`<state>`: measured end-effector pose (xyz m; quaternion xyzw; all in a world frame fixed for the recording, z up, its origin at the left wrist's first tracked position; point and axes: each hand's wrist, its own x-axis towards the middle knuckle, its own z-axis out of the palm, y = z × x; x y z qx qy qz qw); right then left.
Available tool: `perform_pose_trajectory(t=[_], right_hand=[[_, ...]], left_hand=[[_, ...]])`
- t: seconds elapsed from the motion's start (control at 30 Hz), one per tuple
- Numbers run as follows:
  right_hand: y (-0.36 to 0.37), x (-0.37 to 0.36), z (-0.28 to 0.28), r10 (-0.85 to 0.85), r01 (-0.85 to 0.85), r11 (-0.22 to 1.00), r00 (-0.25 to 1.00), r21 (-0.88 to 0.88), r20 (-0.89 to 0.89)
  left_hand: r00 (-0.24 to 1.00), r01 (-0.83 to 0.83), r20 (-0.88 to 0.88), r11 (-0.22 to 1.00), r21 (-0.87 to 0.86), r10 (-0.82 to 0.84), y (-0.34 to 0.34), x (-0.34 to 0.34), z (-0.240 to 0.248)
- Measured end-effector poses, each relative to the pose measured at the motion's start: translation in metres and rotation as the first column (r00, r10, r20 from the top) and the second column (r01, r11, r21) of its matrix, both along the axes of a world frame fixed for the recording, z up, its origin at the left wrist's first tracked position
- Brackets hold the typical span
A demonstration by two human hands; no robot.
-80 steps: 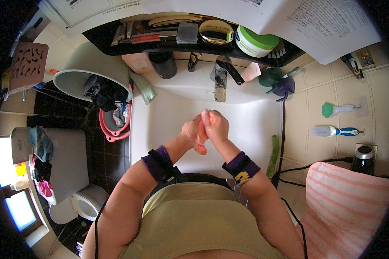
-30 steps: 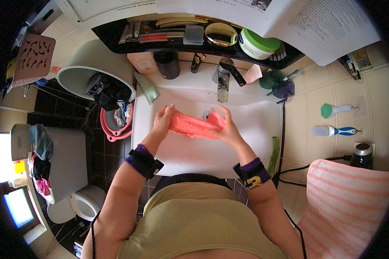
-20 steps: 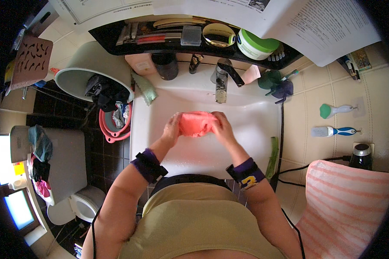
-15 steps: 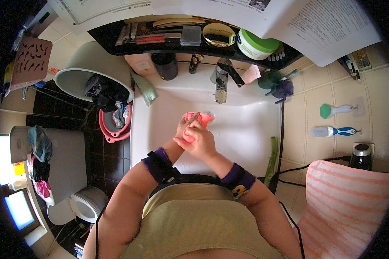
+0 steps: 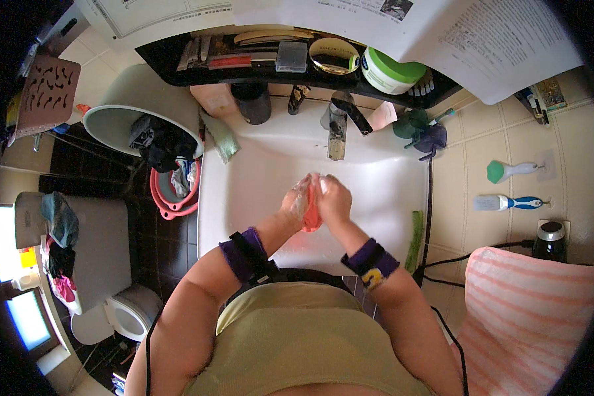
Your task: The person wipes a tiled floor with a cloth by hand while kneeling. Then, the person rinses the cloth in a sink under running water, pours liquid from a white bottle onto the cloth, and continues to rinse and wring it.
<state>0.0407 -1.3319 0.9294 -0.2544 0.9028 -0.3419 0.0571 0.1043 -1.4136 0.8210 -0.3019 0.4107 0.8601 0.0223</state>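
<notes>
My left hand [image 5: 297,200] and my right hand [image 5: 336,203] are close together over the white sink [image 5: 369,231]. Between them hangs a small, wet coral-pink cloth [image 5: 311,214], its lower end drooping below the fingers. White suds coat my left hand's fingers. My right hand is closed round the other side of the cloth, with a patch of foam or something white at its thumb side. Just beyond the hands stands the metal faucet [image 5: 337,135]; I see no clear stream from it. The exact kind of cloth cannot be made out.
Right of the sink lies a long green strip [image 5: 414,241], near a striped pink towel [image 5: 528,297] and wall-hung brushes [image 5: 511,202]. At left are a tilted grey bucket [image 5: 99,122] with dark clothes and a pink-rimmed basin [image 5: 168,210]. A crowded black shelf [image 5: 257,76] spans the back.
My hands were clasped over the bunched cloth. Now they are side by side, turned upward, with the cloth hanging between them. My right forearm has swung slightly outward.
</notes>
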Motion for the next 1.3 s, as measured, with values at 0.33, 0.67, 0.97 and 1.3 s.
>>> perform_pose_trajectory(t=[0.33, 0.67, 0.97, 1.3], right_hand=[[-0.001, 0.019, -0.002, 0.046, -0.041, 0.993, 0.998, -0.109, 0.043], [0.038, -0.01, -0.024, 0.113, -0.156, 0.974, 0.963, 0.165, 0.246], [0.065, -0.013, -0.033, 0.315, 0.033, 0.949, -0.025, -0.314, 0.949], [0.057, -0.018, -0.042, 0.452, 0.493, 0.791, -0.074, -0.362, 0.889]], left_hand=[[0.992, -0.096, 0.081, 0.995, 0.021, 0.094, -0.003, -0.003, 0.058], [0.975, -0.221, 0.109, 0.916, 0.336, 0.195, -0.037, 0.017, 0.08], [0.947, -0.11, -0.252, 0.938, 0.328, 0.2, -0.08, 0.029, 0.083], [0.914, -0.096, -0.36, 0.962, 0.256, 0.187, -0.101, 0.046, 0.029]])
